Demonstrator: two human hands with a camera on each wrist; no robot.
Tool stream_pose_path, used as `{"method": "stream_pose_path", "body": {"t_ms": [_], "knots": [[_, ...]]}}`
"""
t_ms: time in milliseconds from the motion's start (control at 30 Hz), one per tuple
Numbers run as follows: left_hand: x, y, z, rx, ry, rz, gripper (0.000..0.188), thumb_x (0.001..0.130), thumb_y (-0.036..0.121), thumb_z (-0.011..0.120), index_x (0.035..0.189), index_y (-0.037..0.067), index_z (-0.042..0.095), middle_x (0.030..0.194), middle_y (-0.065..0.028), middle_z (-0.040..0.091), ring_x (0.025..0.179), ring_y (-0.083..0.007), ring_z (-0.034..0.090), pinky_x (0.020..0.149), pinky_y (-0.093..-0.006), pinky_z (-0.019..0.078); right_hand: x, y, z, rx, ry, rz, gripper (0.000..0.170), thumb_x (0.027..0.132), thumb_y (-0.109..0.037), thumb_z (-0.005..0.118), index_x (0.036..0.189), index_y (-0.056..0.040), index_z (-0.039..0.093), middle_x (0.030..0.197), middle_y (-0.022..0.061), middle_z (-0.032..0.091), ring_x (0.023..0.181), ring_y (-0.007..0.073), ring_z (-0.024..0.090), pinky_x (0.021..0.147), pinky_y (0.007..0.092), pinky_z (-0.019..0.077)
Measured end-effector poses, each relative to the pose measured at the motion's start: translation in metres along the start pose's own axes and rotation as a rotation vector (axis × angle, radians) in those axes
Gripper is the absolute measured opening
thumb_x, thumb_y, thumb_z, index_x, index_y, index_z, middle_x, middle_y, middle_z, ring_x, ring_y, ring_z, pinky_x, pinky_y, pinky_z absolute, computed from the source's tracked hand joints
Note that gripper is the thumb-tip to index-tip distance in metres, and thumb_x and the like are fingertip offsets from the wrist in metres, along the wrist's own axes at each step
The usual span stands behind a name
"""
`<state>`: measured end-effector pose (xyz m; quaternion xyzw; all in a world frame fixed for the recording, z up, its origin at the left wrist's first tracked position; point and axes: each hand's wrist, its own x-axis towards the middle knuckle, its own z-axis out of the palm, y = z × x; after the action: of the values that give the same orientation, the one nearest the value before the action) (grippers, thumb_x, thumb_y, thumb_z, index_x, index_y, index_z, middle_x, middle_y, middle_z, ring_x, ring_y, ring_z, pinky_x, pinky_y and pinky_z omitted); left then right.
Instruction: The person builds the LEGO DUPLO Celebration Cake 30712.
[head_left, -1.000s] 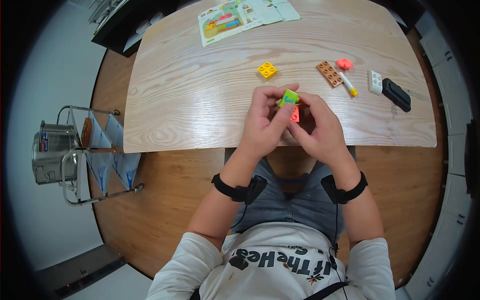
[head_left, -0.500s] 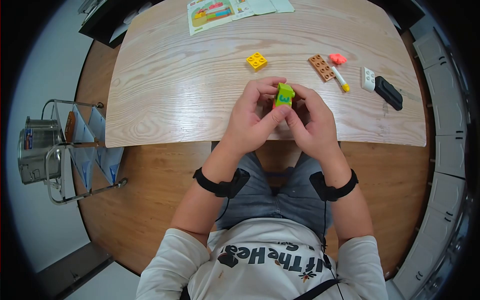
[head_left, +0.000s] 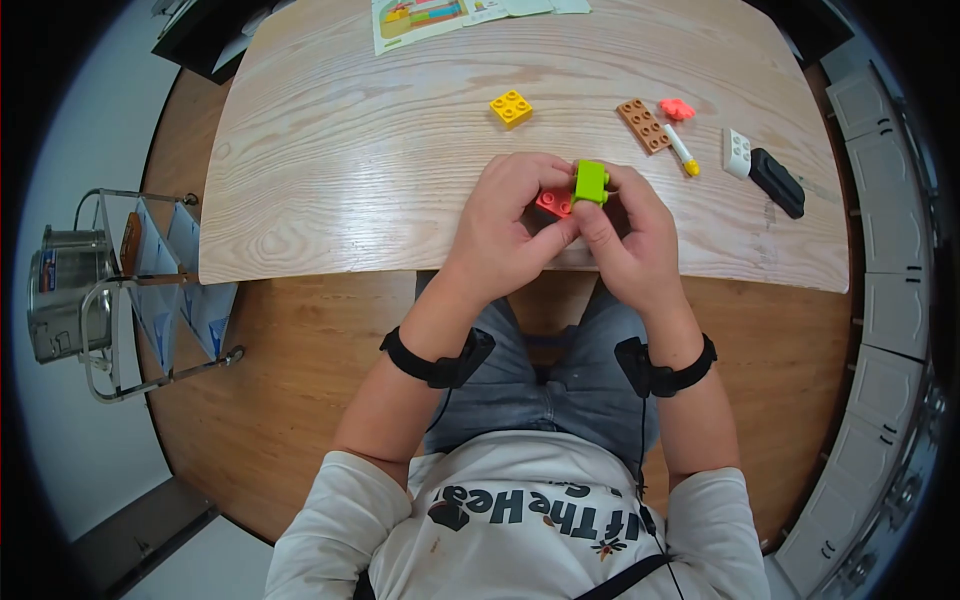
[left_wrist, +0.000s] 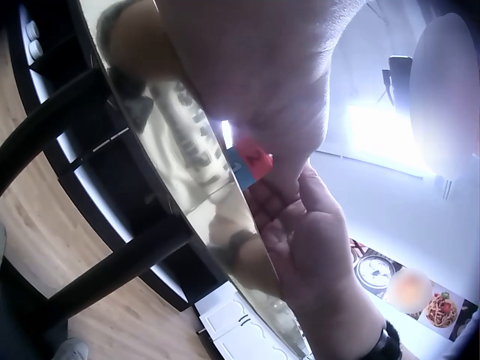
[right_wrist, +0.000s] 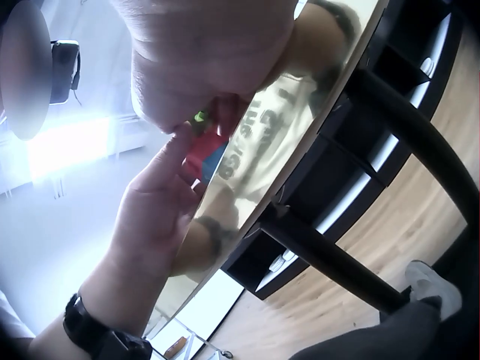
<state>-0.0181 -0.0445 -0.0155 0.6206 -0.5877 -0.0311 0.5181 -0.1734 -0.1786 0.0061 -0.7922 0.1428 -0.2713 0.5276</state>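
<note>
Both hands meet near the table's front edge. My left hand [head_left: 505, 225] grips a red brick [head_left: 553, 203], its studs showing beside the fingers. A bright green brick [head_left: 590, 182] is pinched by my right hand [head_left: 635, 230], right against the red one, with its studs facing right. In the left wrist view a blue brick [left_wrist: 247, 174] sits against the red brick [left_wrist: 256, 155], which carries a printed mark. The right wrist view shows green, red and blue together between the hands. Fingers hide much of the bricks.
Beyond the hands lies a yellow brick [head_left: 511, 109]. To the right are a brown plate brick [head_left: 643, 126], a coral flower-shaped piece [head_left: 677, 109], a white stick with a yellow end [head_left: 682, 151], a white brick [head_left: 737, 153] and a black case [head_left: 776, 183]. An instruction sheet [head_left: 420, 25] lies far back.
The green brick has turned: its side with a printed 3 faced up before, and now a plain side does. The red brick's studs, hidden half a second ago, show again on the left.
</note>
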Motion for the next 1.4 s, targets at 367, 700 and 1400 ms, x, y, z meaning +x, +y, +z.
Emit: {"method": "stream_pose_path", "body": {"t_ms": [367, 700, 1400], "knots": [[0.009, 0.017, -0.001, -0.071, -0.050, -0.221, 0.064, 0.091, 0.000, 0.081, 0.148, 0.004, 0.052, 0.141, -0.0135, 0.067, 0.124, -0.0262, 0.069, 0.108, -0.0380, 0.0544, 0.006, 0.006, 0.002, 0.216, 0.211, -0.020, 0.038, 0.107, -0.013, 0.072, 0.141, 0.0014, 0.063, 0.117, 0.0068, 0.065, 0.099, 0.0133, 0.068, 0.086, 0.0278, 0.0566], [0.005, 0.023, 0.003, -0.017, -0.048, -0.278, 0.075, 0.090, 0.000, 0.082, 0.156, 0.010, 0.050, 0.131, -0.0158, 0.074, 0.119, -0.0290, 0.074, 0.101, -0.0382, 0.0593, 0.003, 0.005, 0.002, 0.104, 0.125, 0.001, 0.021, 0.102, -0.015, 0.074, 0.113, 0.0000, 0.064, 0.103, 0.0098, 0.061, 0.083, 0.0182, 0.061, 0.073, 0.0303, 0.0512], [0.005, 0.022, 0.004, 0.051, 0.005, -0.229, 0.083, 0.086, 0.007, 0.086, 0.161, 0.017, 0.051, 0.127, -0.0140, 0.073, 0.110, -0.0338, 0.070, 0.097, -0.0432, 0.0579, 0.005, 0.001, 0.001, -0.165, 0.079, -0.241, 0.051, 0.105, -0.012, 0.072, 0.153, -0.0027, 0.059, 0.127, 0.0143, 0.068, 0.098, 0.0196, 0.066, 0.083, 0.0306, 0.0553]]}}
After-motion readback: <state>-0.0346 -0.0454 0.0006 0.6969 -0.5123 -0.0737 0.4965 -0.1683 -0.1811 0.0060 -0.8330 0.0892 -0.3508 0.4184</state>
